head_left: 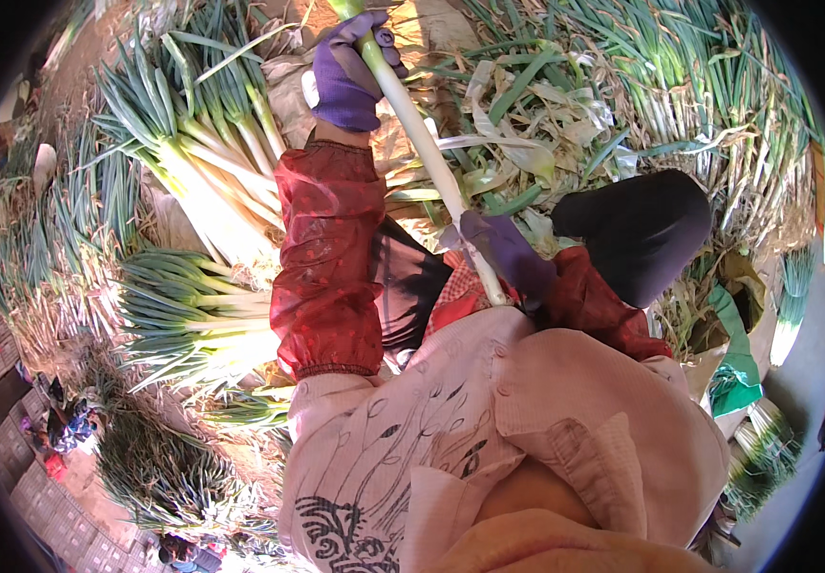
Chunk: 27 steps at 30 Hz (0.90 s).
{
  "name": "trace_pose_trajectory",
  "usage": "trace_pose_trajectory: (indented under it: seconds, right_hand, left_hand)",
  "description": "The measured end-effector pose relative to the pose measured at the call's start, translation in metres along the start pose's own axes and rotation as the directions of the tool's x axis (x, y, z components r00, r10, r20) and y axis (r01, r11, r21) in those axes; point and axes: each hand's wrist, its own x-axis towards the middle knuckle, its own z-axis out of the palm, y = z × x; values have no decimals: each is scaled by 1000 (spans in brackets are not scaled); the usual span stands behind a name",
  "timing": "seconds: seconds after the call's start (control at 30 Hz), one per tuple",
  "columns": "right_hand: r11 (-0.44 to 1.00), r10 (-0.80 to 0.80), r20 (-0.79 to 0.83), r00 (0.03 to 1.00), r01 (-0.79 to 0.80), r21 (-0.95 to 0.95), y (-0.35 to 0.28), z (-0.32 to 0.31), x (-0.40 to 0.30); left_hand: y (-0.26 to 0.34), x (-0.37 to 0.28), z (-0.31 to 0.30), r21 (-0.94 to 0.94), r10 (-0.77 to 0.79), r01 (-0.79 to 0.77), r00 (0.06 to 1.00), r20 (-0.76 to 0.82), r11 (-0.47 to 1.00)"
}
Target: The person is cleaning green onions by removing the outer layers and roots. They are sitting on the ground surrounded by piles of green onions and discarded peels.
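Observation:
One long green onion (scallion) stalk (423,147) runs slantwise in front of me, its green part towards the top edge and its root end near my shirt. My left hand (356,71), in a purple glove, is wrapped around its green upper part; the leaf tops are out of view. In a matching glove, my right hand (505,251) holds the white lower part close above the root end, its fingers partly hidden. Torn outer leaves and pale peelings (527,122) lie beyond the stalk. Left of my left arm lie cleaned onions (204,186) with thick white stems.
More onions (197,315) lie beside my left sleeve. A large row of untrimmed onions (684,79) fills the upper right. My dark-clad knee (641,229) is right of my right hand, near a green bag (735,379). Other people (61,422) are at the lower left.

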Motion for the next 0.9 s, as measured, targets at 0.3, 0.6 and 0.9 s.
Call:
trace_pose_trajectory:
  seconds: [0.3,0.6,0.9]
  right_hand:
    - [950,-41,132,990,-2,312,-38,6,41]
    - [932,-249,49,967,253,-262,-9,-15,-1]
    - [879,-4,179,984,89,-469,-24,-48,-105]
  left_hand:
    - [3,1,31,124,103,-91,990,-93,988]
    - [18,16,1,1,154,-155,978,-138,988]
    - [43,37,-39,59,203,-196,966,-159,979]
